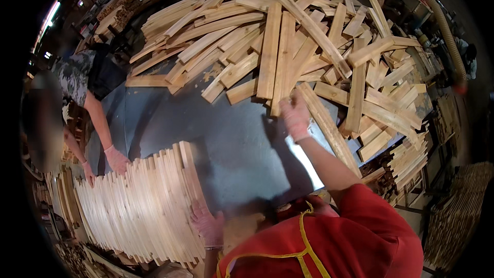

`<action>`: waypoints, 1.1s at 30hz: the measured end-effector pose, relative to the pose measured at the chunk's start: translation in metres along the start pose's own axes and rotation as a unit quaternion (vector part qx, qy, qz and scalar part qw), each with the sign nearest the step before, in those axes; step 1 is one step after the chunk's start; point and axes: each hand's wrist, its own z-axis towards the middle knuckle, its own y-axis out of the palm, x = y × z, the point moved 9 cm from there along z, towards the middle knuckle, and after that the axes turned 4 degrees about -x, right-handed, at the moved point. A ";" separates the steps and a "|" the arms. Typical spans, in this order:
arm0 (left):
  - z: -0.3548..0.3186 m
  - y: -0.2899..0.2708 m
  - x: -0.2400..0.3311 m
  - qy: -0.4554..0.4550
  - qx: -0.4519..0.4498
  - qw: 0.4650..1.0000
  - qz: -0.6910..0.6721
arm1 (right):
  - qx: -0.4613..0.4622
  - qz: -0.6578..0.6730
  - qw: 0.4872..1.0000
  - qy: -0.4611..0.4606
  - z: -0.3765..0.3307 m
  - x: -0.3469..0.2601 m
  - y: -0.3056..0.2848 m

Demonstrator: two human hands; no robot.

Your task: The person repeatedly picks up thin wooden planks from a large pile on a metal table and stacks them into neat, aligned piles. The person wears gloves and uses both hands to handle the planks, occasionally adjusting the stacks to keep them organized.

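My right hand (296,116), in a pale pink glove, is at the near end of a long wooden plank (284,54) that lies over the front of a loose pile. Its fingers close on the plank's right edge; the thumb side is partly hidden. Low in the view, my left hand (207,225), gloved the same way, rests flat against the right end of a row of planks (139,203) stood tightly side by side on edge. Its thumb sticks out, and it holds nothing.
A large heap of loose planks (226,31) covers the far side of the dark metal table (231,144). At the left, a co-worker's gloved hands (117,159) touch the row. Another plank (329,128) slants past my right forearm. Stacked boards (460,211) stand at the right.
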 end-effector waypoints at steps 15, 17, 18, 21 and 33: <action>0.088 0.048 0.179 -0.002 -0.322 0.728 -0.606 | -0.434 0.360 0.792 0.234 -0.172 0.098 0.026; 0.077 0.087 0.177 -0.023 -0.433 0.700 -0.568 | -0.564 0.085 0.805 0.165 -0.227 0.080 0.020; 0.073 0.078 0.184 -0.019 -0.437 0.698 -0.568 | -0.609 -0.016 0.779 0.146 -0.232 0.067 0.021; 0.059 0.040 0.184 -0.001 -0.394 0.724 -0.566 | -0.593 -0.186 0.783 0.031 -0.195 0.066 0.024; -0.022 0.007 -0.001 -0.055 0.002 0.995 0.088 | 0.074 -0.534 0.819 0.195 0.056 0.036 -0.339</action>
